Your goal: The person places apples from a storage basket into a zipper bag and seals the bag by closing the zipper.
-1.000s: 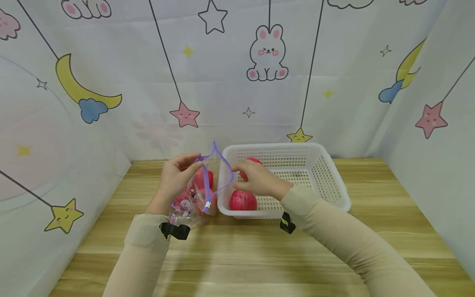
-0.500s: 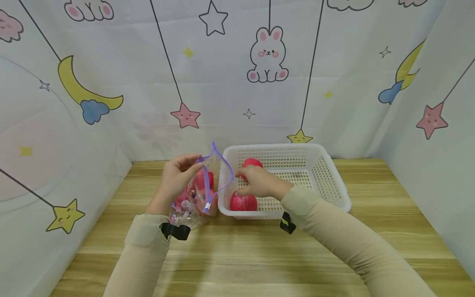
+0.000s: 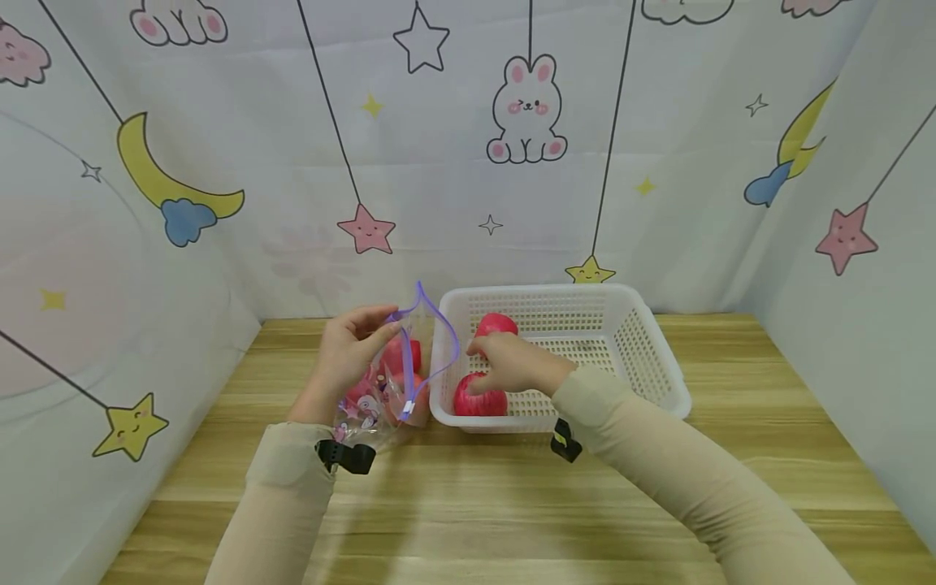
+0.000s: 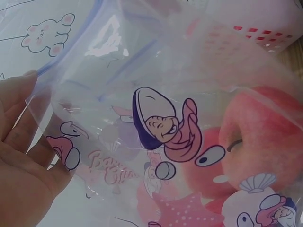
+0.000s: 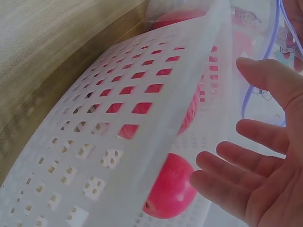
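Note:
My left hand [image 3: 347, 345] pinches the purple-edged rim of a clear printed zip bag [image 3: 361, 406], whose mouth gapes toward the basket. Red apples [image 4: 265, 137] sit inside the bag, seen through its film in the left wrist view. In the white plastic basket [image 3: 638, 349], one apple [image 3: 475, 403] lies by the near left corner and another apple [image 3: 496, 324] farther back. My right hand [image 3: 521, 363] hovers over the basket's left part, between those two apples as the head view has it. Its fingers are spread and hold nothing in the right wrist view.
The bag stands against the basket's left wall on a wooden table [image 3: 468, 504]. Behind the basket hangs a white curtain [image 3: 439, 179] with cartoon prints, and similar cloth closes both sides. A black wrist camera [image 3: 347, 457] is strapped to the left forearm.
My right hand has drawn slightly right, away from the bag's mouth, and its thumb has dropped toward the near apple. The left hand keeps its hold on the rim.

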`<state>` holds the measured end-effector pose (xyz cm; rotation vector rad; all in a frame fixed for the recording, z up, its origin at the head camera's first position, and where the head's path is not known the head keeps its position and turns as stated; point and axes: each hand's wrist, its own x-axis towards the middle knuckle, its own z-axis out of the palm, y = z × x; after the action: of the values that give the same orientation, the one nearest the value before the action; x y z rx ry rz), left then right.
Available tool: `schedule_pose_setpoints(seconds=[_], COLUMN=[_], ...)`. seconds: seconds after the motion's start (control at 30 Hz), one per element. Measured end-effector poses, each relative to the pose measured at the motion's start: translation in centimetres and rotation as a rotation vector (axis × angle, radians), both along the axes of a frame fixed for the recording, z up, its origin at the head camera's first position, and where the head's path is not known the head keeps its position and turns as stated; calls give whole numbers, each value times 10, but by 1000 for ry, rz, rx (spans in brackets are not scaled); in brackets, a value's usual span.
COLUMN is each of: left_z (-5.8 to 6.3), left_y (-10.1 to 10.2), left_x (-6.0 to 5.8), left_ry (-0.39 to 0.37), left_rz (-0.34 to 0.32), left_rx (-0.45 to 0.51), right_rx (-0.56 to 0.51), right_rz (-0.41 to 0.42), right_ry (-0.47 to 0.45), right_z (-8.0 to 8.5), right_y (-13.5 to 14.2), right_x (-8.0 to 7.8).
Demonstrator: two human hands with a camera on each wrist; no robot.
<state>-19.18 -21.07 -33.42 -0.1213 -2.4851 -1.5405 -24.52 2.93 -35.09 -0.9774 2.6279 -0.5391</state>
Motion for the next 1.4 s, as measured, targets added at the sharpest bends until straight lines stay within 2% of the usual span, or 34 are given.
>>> schedule_pose_setpoints(seconds=[0.5, 1.4], left_z=[0, 0], left_y=[0, 0], left_x=[-1, 0], left_ry=[2, -1], left_rz=[-6, -16], left_rx=[-10, 11], right_rx=[94, 138], right_rz=[5, 14], right_ry=[-77, -80], right_z=[-2, -15], right_y=[-1, -5], right_x=[4, 6])
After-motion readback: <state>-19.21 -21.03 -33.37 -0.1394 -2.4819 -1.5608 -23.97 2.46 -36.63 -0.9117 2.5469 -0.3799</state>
